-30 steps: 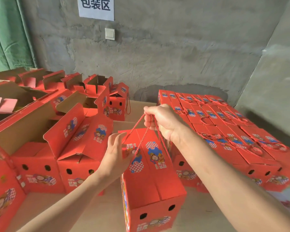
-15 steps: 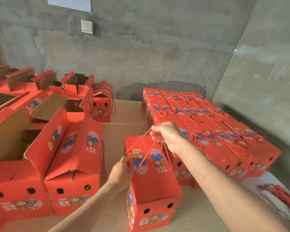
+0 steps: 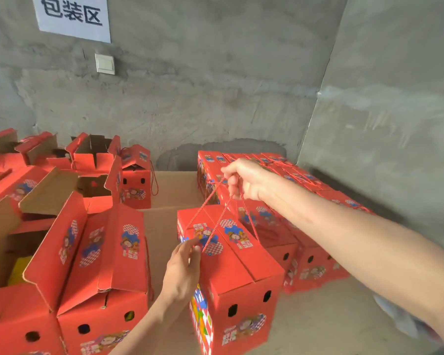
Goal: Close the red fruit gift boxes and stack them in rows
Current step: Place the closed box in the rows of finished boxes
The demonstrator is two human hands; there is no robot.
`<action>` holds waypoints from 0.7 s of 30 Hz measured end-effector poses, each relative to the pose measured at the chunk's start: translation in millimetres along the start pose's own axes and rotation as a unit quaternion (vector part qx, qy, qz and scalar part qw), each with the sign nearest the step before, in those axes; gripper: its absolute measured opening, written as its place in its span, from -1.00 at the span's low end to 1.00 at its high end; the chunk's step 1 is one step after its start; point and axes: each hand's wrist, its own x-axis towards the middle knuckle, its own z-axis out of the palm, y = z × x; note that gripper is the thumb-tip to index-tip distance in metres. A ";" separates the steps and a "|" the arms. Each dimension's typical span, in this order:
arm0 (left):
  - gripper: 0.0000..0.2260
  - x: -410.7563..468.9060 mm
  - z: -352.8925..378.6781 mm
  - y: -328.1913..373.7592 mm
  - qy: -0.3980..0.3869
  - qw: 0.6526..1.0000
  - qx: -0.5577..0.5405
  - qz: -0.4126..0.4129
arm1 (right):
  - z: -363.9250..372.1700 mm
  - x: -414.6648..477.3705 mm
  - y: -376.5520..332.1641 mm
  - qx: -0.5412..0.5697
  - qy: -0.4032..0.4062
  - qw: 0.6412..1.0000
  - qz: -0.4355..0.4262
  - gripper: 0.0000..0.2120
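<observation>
A right hand (image 3: pixel 244 179) is gripping the red cord handles (image 3: pixel 219 221) above a closed red box (image 3: pixel 237 275), while the left hand (image 3: pixel 181 271) is pinching the cord at its lid, just beside rows of stacked boxes (image 3: pixel 315 260).

The closed box (image 3: pixel 241 272) in front of me was red printed cardboard, smooth with a faint sheen; its cord handle (image 3: pixel 203 204) was twisted red string. The open boxes (image 3: pixel 49 190) showed raw, matt brown corrugated board inside their flaps. The wall (image 3: pixel 215 98) was rough grey cement, the sign (image 3: pixel 72 16) on it white paper, the switch (image 3: pixel 105 64) smooth white plastic.
</observation>
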 end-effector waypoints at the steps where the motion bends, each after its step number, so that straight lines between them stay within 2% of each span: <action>1: -0.73 3.4 -4.3 12.3 0.005 1.000 -0.012 0.022 | -6.7 -1.8 -15.2 0.005 0.004 1.000 -0.009 -0.67; 5: -0.69 23.3 -14.4 62.4 0.009 0.994 -0.025 0.107 | -37.7 -9.1 -71.7 0.018 0.035 0.998 -0.058 -0.68; 9: -0.67 50.1 -13.5 108.9 -0.030 0.987 -0.065 0.146 | -67.9 -10.6 -117.3 0.015 0.074 0.992 -0.103 -0.69; 13: -0.69 81.3 2.5 151.5 -0.123 0.972 -0.178 0.089 | -102.5 2.3 -143.6 0.016 0.113 0.984 -0.135 -0.71; 16: -0.44 106.6 34.2 169.0 -0.187 0.952 -0.235 0.060 | -138.1 23.9 -150.7 0.021 0.141 0.979 -0.149 -0.72; 18: -0.39 126.6 62.3 179.6 -0.185 0.951 -0.246 0.038 | -166.5 44.2 -151.2 0.020 0.154 0.975 -0.157 -0.73; 21: -0.48 161.7 113.7 190.4 -0.149 0.953 -0.262 0.018 | -209.9 82.5 -147.2 0.015 0.167 0.971 -0.172 -0.75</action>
